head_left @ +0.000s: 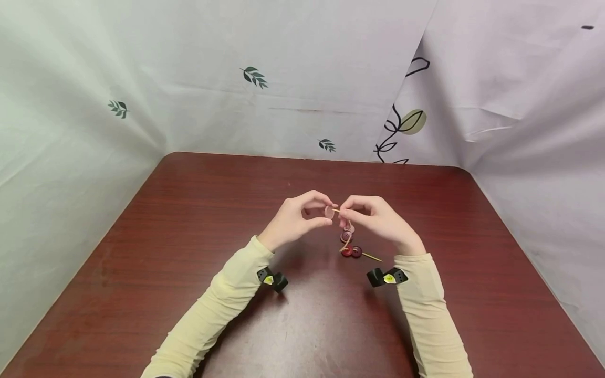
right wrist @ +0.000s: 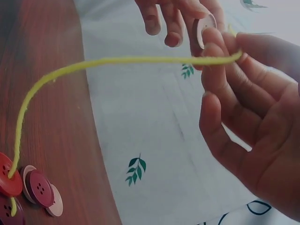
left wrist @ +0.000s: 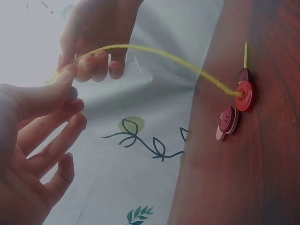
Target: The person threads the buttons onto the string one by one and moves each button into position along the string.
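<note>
Thumb and fingers of my left hand (head_left: 294, 219) pinch a pale pink button (head_left: 329, 212) on its edge, above the table. Close beside it, my right hand (head_left: 382, 220) pinches a yellow cord (right wrist: 117, 61) near its end, and the cord's tip points at the button's face. Whether the tip is inside a hole I cannot tell. From the right hand the cord droops to a red button (left wrist: 245, 96) and a dark maroon button (left wrist: 243, 75), both threaded on it and lying on the table. The cord's other end sticks out past the maroon button.
A small overlapping pile of loose buttons, a maroon one (right wrist: 41, 187) and pale pink ones, lies next to the threaded pair on the brown table (head_left: 227, 184). White cloth (head_left: 302, 63) with leaf prints hangs behind and beside the table. Each sleeve carries a black wrist camera (head_left: 280, 282).
</note>
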`<state>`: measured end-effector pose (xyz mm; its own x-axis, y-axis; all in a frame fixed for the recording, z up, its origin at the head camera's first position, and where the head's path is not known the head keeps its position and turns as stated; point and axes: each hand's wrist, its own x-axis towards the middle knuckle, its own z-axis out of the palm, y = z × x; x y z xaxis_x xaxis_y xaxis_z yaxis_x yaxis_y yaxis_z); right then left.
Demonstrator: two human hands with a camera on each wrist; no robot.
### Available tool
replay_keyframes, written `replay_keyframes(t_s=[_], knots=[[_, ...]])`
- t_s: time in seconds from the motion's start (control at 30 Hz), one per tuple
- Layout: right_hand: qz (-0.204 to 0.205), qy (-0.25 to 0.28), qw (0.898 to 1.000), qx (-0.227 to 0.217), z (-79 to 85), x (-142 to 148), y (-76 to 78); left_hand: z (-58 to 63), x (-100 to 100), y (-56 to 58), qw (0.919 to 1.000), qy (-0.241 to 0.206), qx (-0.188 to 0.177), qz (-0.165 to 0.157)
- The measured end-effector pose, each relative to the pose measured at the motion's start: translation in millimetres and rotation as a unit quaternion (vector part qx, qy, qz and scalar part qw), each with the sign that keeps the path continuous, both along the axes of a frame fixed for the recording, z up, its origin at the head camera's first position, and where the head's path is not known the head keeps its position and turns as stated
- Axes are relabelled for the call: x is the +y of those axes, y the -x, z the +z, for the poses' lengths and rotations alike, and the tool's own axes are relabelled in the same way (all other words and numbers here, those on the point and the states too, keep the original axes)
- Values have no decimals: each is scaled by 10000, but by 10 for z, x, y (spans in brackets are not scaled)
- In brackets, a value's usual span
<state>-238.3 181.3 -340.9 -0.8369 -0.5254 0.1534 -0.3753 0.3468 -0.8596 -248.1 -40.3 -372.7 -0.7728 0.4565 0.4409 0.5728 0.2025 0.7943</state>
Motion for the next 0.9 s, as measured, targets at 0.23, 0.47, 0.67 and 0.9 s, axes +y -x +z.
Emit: replay_keyframes(t_s=[0.23,0.47,0.67,0.9], knots=[[-191,-261,9995,-28,15,-29,-22,-8,10,6,10000,-41,22,-26],[-330,-411,9986,-46,21,-45,-32,-5,14,6,9999,44,155,-20],[-380,-482,9980,-119,3,-48,-21,4,14,-2,9995,157,272,15],[-349,-567,9978,-23,-16,-56,-1,15,11,-9,9986,314,420,70]])
